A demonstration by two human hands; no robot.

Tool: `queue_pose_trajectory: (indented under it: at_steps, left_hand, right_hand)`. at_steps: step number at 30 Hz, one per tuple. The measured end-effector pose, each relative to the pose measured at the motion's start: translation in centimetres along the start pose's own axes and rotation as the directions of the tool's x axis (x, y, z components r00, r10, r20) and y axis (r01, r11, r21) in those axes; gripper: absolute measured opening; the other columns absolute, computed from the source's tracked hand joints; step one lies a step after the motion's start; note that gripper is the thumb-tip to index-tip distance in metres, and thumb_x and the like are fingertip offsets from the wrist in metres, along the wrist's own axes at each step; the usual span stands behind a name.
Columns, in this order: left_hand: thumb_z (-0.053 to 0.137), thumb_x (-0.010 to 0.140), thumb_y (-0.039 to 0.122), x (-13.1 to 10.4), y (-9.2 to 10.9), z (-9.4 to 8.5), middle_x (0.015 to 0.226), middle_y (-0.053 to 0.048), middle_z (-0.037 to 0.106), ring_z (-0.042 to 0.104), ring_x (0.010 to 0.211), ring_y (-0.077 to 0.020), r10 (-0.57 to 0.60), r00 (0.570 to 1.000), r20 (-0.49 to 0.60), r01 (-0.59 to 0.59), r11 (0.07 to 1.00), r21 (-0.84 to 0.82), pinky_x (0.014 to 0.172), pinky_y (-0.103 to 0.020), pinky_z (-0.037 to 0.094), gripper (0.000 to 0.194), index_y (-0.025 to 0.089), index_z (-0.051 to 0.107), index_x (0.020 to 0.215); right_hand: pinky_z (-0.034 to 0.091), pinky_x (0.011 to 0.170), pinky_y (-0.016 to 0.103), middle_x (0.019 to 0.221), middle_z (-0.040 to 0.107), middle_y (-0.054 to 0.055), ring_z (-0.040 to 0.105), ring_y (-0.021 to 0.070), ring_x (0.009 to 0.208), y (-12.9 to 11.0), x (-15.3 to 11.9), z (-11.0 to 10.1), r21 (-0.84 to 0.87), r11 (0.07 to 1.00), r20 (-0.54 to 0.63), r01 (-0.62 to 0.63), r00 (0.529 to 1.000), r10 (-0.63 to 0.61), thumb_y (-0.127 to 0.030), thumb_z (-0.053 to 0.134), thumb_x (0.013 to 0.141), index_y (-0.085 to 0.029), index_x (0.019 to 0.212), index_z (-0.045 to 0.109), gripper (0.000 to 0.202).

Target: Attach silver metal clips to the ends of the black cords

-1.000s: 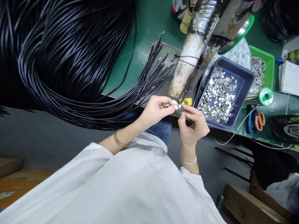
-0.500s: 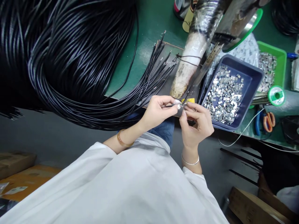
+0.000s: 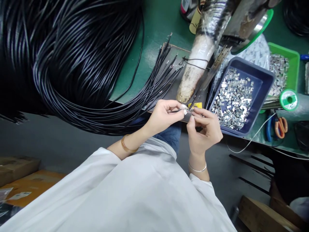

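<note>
My left hand point(image 3: 163, 114) pinches a black cable point(image 3: 174, 111) close to its end, thumb and forefinger closed. My right hand point(image 3: 205, 129) is opposite it, with fingertips drawn together at the cable's tip; a tiny silvery part shows there, too small to make out. Just above the fingertips, the narrow dark tip of a metal bar point(image 3: 205, 82) points down at the cable end. Beside that bar slants a thick white tube point(image 3: 190, 75) wrapped in clear film. A yellow piece point(image 3: 198, 105) lies right behind the fingers.
Many black cables point(image 3: 91, 114) sweep in from the large coil point(image 3: 84, 48) on the left, their ends on a dark board. Right of my hands, a dark blue tray point(image 3: 259, 87) holds small metal shells. Beyond are a green bin point(image 3: 293, 69), a spool point(image 3: 289, 100) and orange-handled pliers point(image 3: 281, 127).
The view has shifted slightly, so the surroundings sit a little further right. Both hands keep nearly the same pose at the cable end.
</note>
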State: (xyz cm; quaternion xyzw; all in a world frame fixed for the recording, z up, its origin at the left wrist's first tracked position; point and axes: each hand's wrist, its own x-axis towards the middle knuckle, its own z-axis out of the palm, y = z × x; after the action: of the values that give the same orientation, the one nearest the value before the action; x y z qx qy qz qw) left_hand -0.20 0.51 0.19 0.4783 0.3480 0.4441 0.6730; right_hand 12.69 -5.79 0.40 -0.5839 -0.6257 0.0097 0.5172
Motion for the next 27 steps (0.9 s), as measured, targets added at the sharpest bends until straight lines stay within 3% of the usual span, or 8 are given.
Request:
queue_pose_trajectory:
  at_steps: [4,8,15,23,27]
  left_hand:
    - [0.067,0.071,0.014,-0.17,-0.18,-0.07,0.067,0.0,0.068,0.06,0.064,-0.0073,-0.007,0.999,0.036,0.007,1.0,0.002,0.063,-0.018,0.049,0.005,0.012,0.072,0.071]
    - [0.066,0.073,0.015,-0.28,-0.43,0.02,0.067,0.0,0.067,0.06,0.065,-0.0074,0.004,1.0,0.03,-0.004,1.0,0.017,0.063,-0.018,0.048,0.006,0.012,0.072,0.072]
    - [0.067,0.075,0.019,-0.3,-0.45,0.07,0.072,-0.001,0.069,0.06,0.066,-0.0072,0.031,0.999,0.025,-0.031,0.999,-0.015,0.065,-0.018,0.049,0.008,0.012,0.072,0.076]
    - [0.07,0.069,0.014,-0.23,0.04,-0.24,0.058,0.004,0.057,0.043,0.052,-0.0029,-0.04,0.998,0.052,0.041,0.999,-0.014,0.052,-0.017,0.036,0.002,0.011,0.07,0.07]
    - [0.071,0.071,0.019,-0.14,-0.01,-0.14,0.065,0.001,0.065,0.055,0.059,-0.0061,-0.048,0.998,0.03,0.049,0.998,-0.047,0.06,-0.018,0.045,0.007,0.012,0.071,0.072]
  right_hand:
    - [0.059,0.06,0.023,0.103,0.072,0.003,0.071,0.0138,0.085,0.24,-0.34,-0.06,0.058,0.998,0.008,-0.039,0.999,0.039,-0.006,0.067,0.076,-0.02,0.089,0.061,0.02]
    - [0.055,0.057,0.018,0.098,0.073,0.001,0.07,0.0113,0.083,0.23,-0.01,0.02,-0.002,1.0,-0.004,-0.002,1.0,0.002,-0.005,0.069,0.075,-0.02,0.087,0.064,0.02]
    - [0.059,0.068,0.025,0.099,0.072,0.0,0.069,0.0128,0.088,-0.08,0.25,0.2,-0.058,0.998,-0.03,0.034,0.999,-0.036,-0.009,0.072,0.075,-0.023,0.088,0.067,0.02]
    - [0.057,0.059,0.023,0.1,0.072,0.002,0.07,0.0128,0.085,0.18,-0.23,-0.12,0.023,0.999,0.024,-0.026,0.999,0.025,-0.014,0.065,0.082,-0.022,0.091,0.062,0.012]
    - [0.057,0.06,0.022,0.101,0.073,0.002,0.07,0.0131,0.088,-0.16,0.4,-0.18,-0.051,0.999,0.067,-0.016,0.998,0.019,-0.014,0.067,0.081,-0.021,0.089,0.064,0.012]
